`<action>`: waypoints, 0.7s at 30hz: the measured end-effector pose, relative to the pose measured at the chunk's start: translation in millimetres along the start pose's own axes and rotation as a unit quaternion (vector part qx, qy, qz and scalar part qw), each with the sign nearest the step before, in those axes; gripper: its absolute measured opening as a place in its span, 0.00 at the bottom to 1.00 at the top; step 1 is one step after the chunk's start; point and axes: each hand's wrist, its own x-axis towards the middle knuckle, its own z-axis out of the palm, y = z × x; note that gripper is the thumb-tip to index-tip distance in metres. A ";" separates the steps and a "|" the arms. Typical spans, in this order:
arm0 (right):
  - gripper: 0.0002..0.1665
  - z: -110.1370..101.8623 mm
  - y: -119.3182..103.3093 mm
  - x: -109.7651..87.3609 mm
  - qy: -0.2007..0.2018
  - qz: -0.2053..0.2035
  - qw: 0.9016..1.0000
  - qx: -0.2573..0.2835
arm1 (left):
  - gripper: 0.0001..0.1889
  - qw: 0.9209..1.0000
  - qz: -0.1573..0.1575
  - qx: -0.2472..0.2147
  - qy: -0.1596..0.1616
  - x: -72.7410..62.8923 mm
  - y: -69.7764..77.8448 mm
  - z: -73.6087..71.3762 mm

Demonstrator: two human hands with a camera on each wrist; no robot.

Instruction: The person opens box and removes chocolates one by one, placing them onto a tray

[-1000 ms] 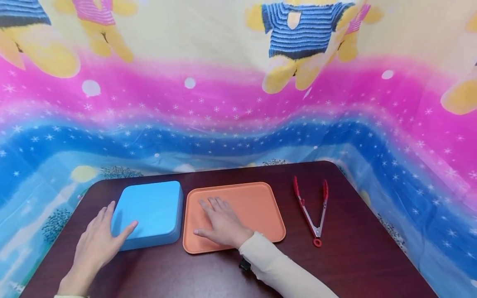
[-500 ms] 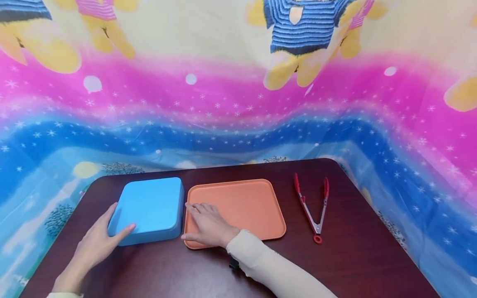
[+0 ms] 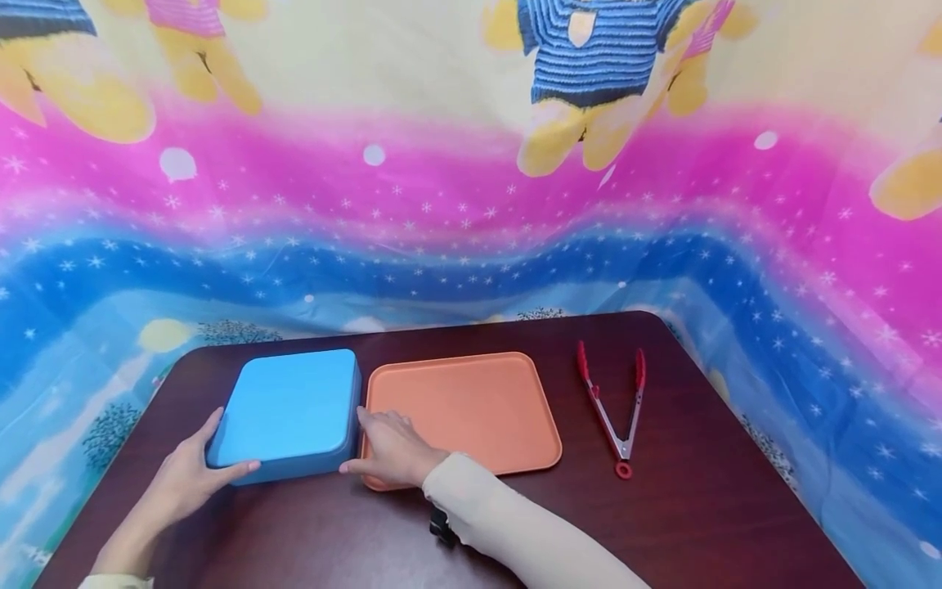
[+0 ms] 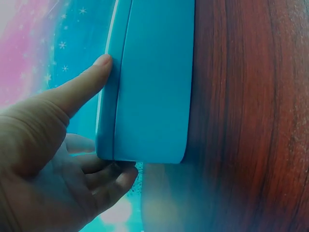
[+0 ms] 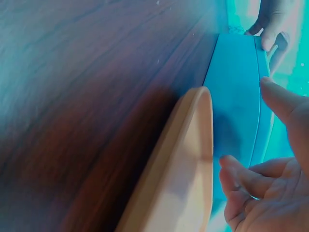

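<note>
A blue lidded box (image 3: pixel 290 409) stands at the left of the table, a seam running round it below its top. My left hand (image 3: pixel 177 483) grips its near left corner: the thumb presses on the lid's edge in the left wrist view, and the fingers bend round the side. At the opposite near corner is my right hand (image 3: pixel 393 450). Its thumb (image 5: pixel 280 99) reaches the lid's edge, while its loosely bent fingers (image 5: pixel 234 171) lie close by the box's right side. Below the right hand lies an orange tray (image 3: pixel 471 401), its left rim beside the box.
Red-tipped tongs (image 3: pixel 624 433) lie spread apart at the table's right. The dark wooden table (image 3: pixel 699 491) has rounded far corners. A patterned cloth (image 3: pixel 456 180) hangs behind and at both sides.
My right hand has moved left from over the orange tray to the blue box's right side. My left hand has closed in on the box's left corner.
</note>
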 end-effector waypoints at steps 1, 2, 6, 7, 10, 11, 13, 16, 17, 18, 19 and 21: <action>0.55 0.2 -1.3 1.1 0.001 -0.001 1.000 0.003 | 0.64 1.000 -0.002 -0.001 -0.001 0.8 -0.4 -0.1; 0.55 0.5 -2.4 2.1 0.001 -0.003 1.000 0.010 | 0.64 1.000 -0.003 -0.001 -0.003 1.6 -0.8 -0.2; 0.53 1.5 -5.9 4.7 0.003 -0.003 0.999 0.038 | 0.64 1.000 -0.008 -0.002 -0.011 4.0 -1.3 -1.4; 0.53 2.1 -6.5 4.7 0.006 -0.001 0.999 0.044 | 0.63 1.000 -0.007 -0.001 -0.013 4.3 -1.5 -1.7; 0.53 3.1 -8.1 4.7 0.015 0.013 0.998 0.066 | 0.63 1.000 -0.007 0.002 -0.017 5.3 -2.5 -2.4; 0.53 2.9 -9.0 4.5 0.017 0.018 0.997 0.071 | 0.63 1.000 -0.007 0.004 -0.018 5.4 -2.7 -2.3; 0.52 2.4 -10.9 4.3 0.020 0.026 0.996 0.078 | 0.63 1.000 -0.007 0.010 -0.017 5.5 -3.5 -1.8; 0.51 1.4 -13.4 4.6 0.019 0.027 0.997 0.066 | 0.65 1.000 -0.008 0.023 -0.012 4.7 -4.8 -0.2; 0.51 1.5 -13.8 4.9 0.020 0.023 0.998 0.059 | 0.65 1.000 -0.008 0.029 -0.010 4.1 -5.4 0.3; 0.51 2.1 -13.7 5.2 0.020 0.017 0.998 0.050 | 0.65 0.999 -0.008 0.034 -0.007 3.4 -6.0 0.7; 0.51 2.7 -13.4 5.3 0.021 0.011 0.999 0.041 | 0.65 0.999 -0.008 0.037 -0.006 2.6 -6.9 1.0; 0.52 4.0 -12.8 4.9 0.019 0.003 0.999 0.032 | 0.65 0.999 -0.008 0.044 -0.006 0.7 -8.7 1.8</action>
